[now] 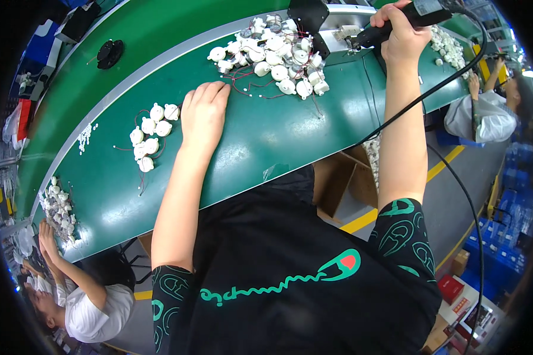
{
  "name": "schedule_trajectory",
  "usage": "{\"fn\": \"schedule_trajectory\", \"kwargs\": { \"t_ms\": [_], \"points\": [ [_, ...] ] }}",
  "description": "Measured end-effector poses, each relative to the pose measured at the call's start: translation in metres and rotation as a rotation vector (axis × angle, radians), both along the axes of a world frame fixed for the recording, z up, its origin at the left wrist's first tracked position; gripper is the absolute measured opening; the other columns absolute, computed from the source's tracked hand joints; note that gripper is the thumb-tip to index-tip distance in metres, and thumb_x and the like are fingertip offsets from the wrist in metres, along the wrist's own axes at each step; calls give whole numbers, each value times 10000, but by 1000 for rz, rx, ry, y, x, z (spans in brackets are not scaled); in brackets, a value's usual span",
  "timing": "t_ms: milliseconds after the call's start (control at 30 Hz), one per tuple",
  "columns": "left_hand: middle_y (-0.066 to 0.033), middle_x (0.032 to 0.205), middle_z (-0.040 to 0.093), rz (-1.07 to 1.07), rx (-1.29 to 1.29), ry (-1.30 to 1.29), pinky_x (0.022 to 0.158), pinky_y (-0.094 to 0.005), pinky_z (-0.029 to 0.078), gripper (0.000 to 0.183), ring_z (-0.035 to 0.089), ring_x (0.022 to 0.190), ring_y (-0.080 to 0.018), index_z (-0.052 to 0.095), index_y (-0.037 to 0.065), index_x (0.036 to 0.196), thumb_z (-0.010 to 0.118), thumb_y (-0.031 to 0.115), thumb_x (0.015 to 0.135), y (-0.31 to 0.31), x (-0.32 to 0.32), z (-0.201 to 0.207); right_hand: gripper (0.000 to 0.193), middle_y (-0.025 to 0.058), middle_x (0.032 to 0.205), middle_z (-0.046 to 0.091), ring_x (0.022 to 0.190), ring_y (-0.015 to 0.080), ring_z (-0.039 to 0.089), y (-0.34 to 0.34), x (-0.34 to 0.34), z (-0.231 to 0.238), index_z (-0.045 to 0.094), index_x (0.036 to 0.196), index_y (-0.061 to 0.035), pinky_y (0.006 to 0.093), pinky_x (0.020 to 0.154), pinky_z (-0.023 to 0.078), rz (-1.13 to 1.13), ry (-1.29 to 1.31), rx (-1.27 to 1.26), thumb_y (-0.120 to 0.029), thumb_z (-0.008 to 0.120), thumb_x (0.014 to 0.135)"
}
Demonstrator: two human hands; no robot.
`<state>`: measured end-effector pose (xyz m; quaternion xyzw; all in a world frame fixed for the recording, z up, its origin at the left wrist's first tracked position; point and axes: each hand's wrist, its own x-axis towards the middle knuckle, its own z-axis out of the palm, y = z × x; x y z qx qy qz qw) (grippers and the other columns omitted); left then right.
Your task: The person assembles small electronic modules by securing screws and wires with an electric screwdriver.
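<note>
My right hand [401, 34] is wrapped round a black corded power screwdriver [435, 13]. The screwdriver points left, its tip at the front of a small metal box-shaped device [344, 41] at the far side of the table. My left hand [204, 109] lies palm down on the green tabletop, fingers loosely extended and nothing visible in it; its underside is hidden. Just right of it spreads a large heap of small round white motor-like parts [275, 56] with red and dark wires. To its left sits a small cluster of similar white parts [149, 127].
A black cable [435, 89] hangs across my right forearm. Small white pieces [86, 137] and another heap of parts [59, 210] lie leftward; more white pieces [449, 47] lie far right. A black round object [109, 54] sits beyond the metal rail. Co-workers sit at both sides.
</note>
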<state>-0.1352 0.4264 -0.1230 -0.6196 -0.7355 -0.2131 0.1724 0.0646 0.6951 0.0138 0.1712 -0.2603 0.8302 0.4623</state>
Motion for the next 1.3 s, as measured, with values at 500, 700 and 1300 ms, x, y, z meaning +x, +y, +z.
{"fn": "schedule_trajectory", "kwargs": {
  "t_ms": [500,700,1300],
  "points": [
    [-91,1149,595,-233,149,-293,825,-396,518,393,636,994,-287,638,59,1079,775,80,711,71,74,-7,182,107,747,556,577,186,512,-67,36,-24,518,985,-44,383,567,484,-453,-456,496,56,571,842],
    [-101,1034,599,-256,248,-436,788,-387,543,364,644,931,-301,633,43,1027,775,29,692,84,73,-17,218,99,749,543,590,187,515,-85,32,-27,492,1040,-68,382,576,485,-414,-458,529,-3,587,855],
    [-128,922,636,-516,-1,-953,724,-370,531,319,644,829,-293,664,-1,1023,796,78,743,32,56,-11,239,125,731,558,571,188,525,-129,-15,-47,479,1020,-31,368,563,495,-289,-578,536,80,598,845]
  ]
}}
